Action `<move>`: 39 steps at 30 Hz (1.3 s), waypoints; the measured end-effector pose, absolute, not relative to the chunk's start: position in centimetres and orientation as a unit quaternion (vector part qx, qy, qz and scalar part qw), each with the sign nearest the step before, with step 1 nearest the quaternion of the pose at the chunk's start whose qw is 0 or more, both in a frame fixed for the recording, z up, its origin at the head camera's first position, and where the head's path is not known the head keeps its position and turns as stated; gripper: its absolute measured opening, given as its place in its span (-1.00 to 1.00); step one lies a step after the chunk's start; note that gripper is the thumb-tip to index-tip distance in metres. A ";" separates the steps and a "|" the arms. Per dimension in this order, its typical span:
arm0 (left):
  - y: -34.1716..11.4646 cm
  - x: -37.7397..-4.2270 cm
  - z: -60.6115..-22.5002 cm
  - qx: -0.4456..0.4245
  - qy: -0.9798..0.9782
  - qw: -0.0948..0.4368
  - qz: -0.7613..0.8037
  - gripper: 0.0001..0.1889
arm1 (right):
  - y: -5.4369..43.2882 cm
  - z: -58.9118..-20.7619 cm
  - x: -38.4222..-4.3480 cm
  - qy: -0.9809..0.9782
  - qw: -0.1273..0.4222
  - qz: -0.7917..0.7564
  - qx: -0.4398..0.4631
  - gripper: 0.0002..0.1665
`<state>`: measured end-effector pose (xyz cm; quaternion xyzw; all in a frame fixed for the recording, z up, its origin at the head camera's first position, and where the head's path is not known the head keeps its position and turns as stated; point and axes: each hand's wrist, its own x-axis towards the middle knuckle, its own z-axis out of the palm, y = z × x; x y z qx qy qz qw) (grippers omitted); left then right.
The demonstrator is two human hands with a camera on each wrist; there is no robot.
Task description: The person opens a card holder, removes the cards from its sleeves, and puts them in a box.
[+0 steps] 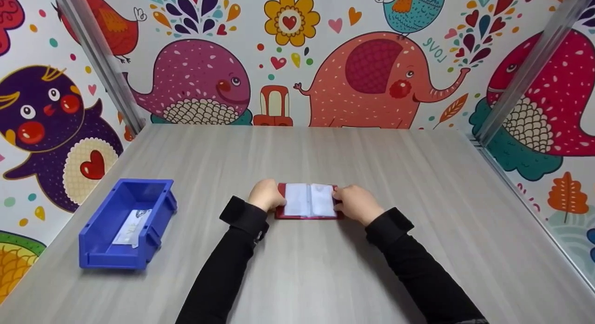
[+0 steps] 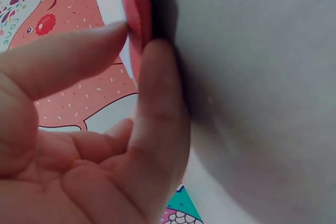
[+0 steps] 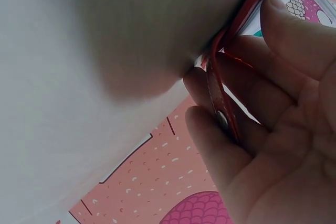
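Observation:
A red card holder (image 1: 297, 200) lies spread open on the table, its whitish sleeves facing up on both halves. At its left edge my left hand (image 1: 267, 195) pinches the red cover between thumb and forefinger, which the left wrist view shows close up. My right hand (image 1: 359, 203) grips the opposite edge, with the thumb on top and fingers beneath. In the right wrist view a red strap (image 3: 215, 82) with a metal snap (image 3: 222, 119) hangs from the cover against the fingers of that hand.
To the left stands a blue plastic bin (image 1: 159, 221) holding a printed white card or packet (image 1: 132, 227). The pale wood-grain table (image 1: 297, 268) is bordered by cartoon-printed walls (image 1: 279, 59) and metal posts (image 1: 100, 59).

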<state>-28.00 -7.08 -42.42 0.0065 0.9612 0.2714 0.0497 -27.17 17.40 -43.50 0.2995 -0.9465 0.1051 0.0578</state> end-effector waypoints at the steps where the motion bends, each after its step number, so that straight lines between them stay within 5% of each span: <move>1: -7.1 -28.0 -42.4 0.005 0.961 0.050 0.273 -0.86 | 17.4 -43.5 -27.2 -0.945 0.058 0.108 0.302 -0.86; 39: -7.0 -27.9 -42.5 0.011 0.964 0.039 0.263 -0.86 | 17.0 -43.5 -28.9 -0.942 0.059 0.089 0.319 -0.72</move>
